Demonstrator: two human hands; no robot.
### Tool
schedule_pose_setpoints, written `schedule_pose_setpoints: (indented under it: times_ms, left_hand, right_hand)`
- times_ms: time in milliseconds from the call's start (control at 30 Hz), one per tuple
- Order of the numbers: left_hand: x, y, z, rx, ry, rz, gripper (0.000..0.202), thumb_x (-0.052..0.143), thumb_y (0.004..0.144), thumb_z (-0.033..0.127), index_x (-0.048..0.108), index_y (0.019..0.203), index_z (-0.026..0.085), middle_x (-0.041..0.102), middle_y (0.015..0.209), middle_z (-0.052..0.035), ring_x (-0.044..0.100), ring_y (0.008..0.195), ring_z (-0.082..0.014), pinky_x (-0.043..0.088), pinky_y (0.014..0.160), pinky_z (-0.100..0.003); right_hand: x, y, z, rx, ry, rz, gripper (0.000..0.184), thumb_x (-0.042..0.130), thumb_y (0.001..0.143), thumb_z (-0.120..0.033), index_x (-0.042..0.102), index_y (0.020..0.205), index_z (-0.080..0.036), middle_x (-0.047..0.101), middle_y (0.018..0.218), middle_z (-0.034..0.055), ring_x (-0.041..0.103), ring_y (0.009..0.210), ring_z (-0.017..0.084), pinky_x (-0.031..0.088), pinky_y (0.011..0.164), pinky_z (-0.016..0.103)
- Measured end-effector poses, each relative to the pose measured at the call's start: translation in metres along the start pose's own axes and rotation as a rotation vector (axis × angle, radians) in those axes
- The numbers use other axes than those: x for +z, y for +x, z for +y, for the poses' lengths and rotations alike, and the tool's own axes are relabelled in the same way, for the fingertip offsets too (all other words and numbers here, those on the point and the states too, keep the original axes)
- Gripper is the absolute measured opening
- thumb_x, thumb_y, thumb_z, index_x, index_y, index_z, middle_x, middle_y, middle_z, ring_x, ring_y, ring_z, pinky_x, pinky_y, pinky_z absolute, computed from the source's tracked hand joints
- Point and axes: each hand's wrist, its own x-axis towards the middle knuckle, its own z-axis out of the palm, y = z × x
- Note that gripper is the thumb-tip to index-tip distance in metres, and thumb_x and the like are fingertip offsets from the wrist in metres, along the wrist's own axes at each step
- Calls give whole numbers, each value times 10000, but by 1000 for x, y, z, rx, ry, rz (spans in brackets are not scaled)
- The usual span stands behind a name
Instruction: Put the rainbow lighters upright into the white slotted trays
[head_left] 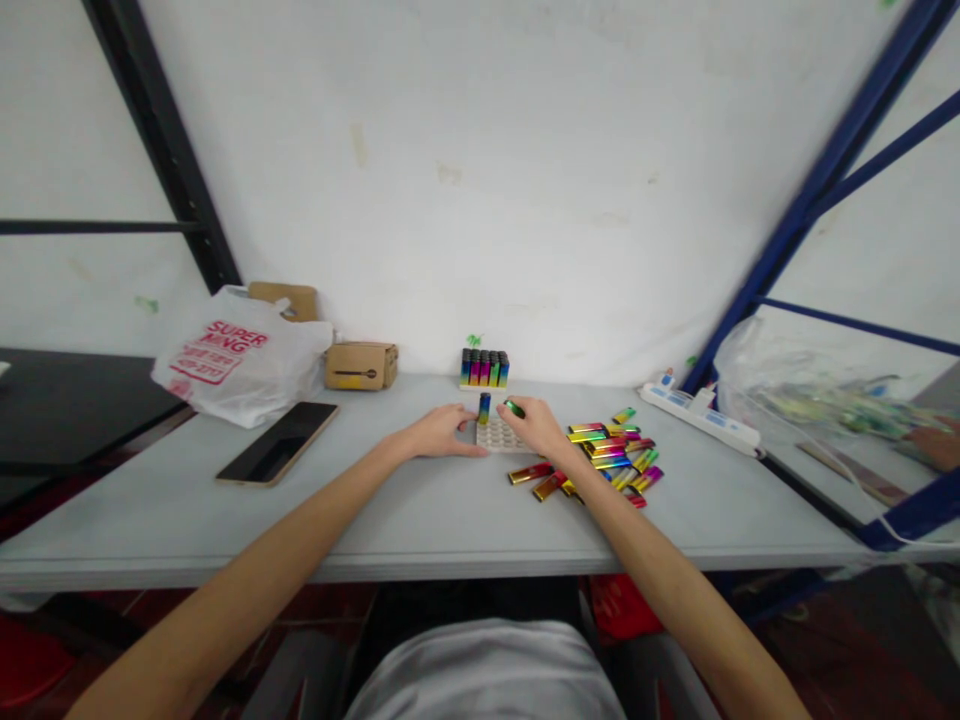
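A pale tray with rows of holes (496,436) lies flat on the table before me. One blue and gold lighter (484,408) stands upright in its far left corner. My left hand (441,432) rests at the tray's left side, thumb and fingers apart, with nothing in it. Above the tray's far side, my right hand (537,424) pinches a green lighter (514,408), which is tilted. To the right, a loose pile of shiny multicoloured lighters (611,455) lies partly beneath my right forearm.
Against the wall stands a filled rack of lighters (484,368). On the left lie a phone (279,444), a plastic bag (240,352) and a small cardboard box (361,366). A white power strip (701,418) runs along the right edge, beside a blue metal frame (806,205).
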Motion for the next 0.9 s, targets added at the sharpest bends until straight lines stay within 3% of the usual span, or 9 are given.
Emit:
schedule_pose_setpoints:
  times_ms: [133, 300, 433, 533, 733, 900]
  left_hand:
    - [0, 0, 0, 10, -9, 10, 653, 622, 727, 754, 676, 1003, 165, 597, 819, -24, 540, 736, -195, 391, 657, -282]
    - [-1, 0, 2, 4, 10, -9, 645, 626, 733, 748, 675, 1008, 166, 599, 826, -29, 540, 758, -200, 401, 682, -284]
    - [-1, 0, 2, 3, 28, -17, 681, 620, 742, 748, 678, 1056, 147, 605, 853, -50, 546, 775, -215, 410, 696, -298]
    - [0, 0, 2, -9, 33, -21, 705, 621, 742, 749, 671, 1100, 143, 610, 871, -54, 554, 790, -220, 417, 714, -304]
    - [1, 0, 0, -34, 31, -33, 748, 617, 726, 779, 660, 1126, 149, 621, 908, -62, 563, 803, -221, 425, 720, -300]
    - [1, 0, 0, -25, 33, -35, 750, 601, 726, 788, 659, 1121, 153, 624, 900, -61, 561, 806, -224, 426, 723, -300]
  right_hand:
    - [1, -1, 0, -47, 25, -38, 296, 453, 906, -366, 494, 678, -182, 426, 601, -50, 375, 584, 109, 268, 582, 241]
    - [1, -2, 0, -50, 68, 25, 334, 451, 958, -440, 559, 781, -178, 494, 657, -37, 439, 616, 122, 318, 610, 240]
    - [3, 0, 1, -124, 64, 13, 331, 422, 1004, -452, 593, 920, -182, 597, 798, 9, 532, 725, 150, 384, 689, 252]
    - [3, 0, 1, -210, -3, 35, 332, 433, 1011, -443, 606, 905, -180, 619, 883, 54, 552, 844, 174, 411, 777, 274]
    - [1, -1, -2, -125, -67, -64, 392, 473, 1002, -459, 555, 729, -189, 537, 600, -29, 450, 553, 125, 340, 594, 249]
    - [2, 1, -4, -84, -47, -33, 318, 478, 1015, -394, 581, 799, -184, 647, 649, 3, 579, 600, 140, 373, 628, 243]
